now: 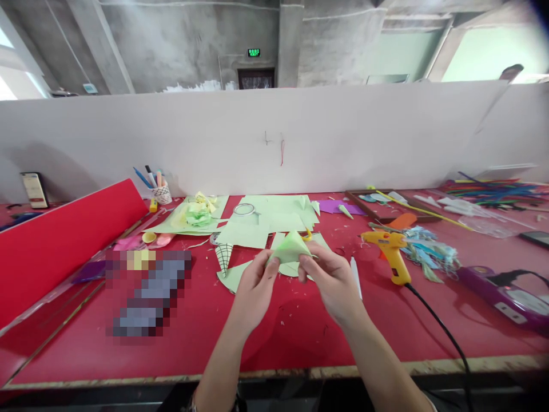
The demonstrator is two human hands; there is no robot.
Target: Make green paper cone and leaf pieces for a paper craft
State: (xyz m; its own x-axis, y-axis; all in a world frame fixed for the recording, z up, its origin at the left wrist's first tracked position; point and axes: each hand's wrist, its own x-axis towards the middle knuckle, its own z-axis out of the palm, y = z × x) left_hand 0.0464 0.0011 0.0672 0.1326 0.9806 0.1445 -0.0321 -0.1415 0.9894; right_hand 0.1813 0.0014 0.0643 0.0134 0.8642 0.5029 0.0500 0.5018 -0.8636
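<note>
My left hand (254,286) and my right hand (331,278) both pinch a folded piece of light green paper (290,249), held just above the red table (274,337). The left fingers grip its left edge and the right fingers its right edge. Under the hands lie more light green sheets (266,220) and cut pieces, and a small paper cone with a web pattern (223,256) lies to the left. A yellow scissor handle (307,234) peeks out just behind the held paper.
A yellow glue gun (392,252) with a black cord stands to the right, with a white glue stick (355,276) beside it. A cup of pens (161,191), a paper flower (198,213), a red board (64,240), coloured strips (493,191) and a white partition wall (274,137) surround the work area.
</note>
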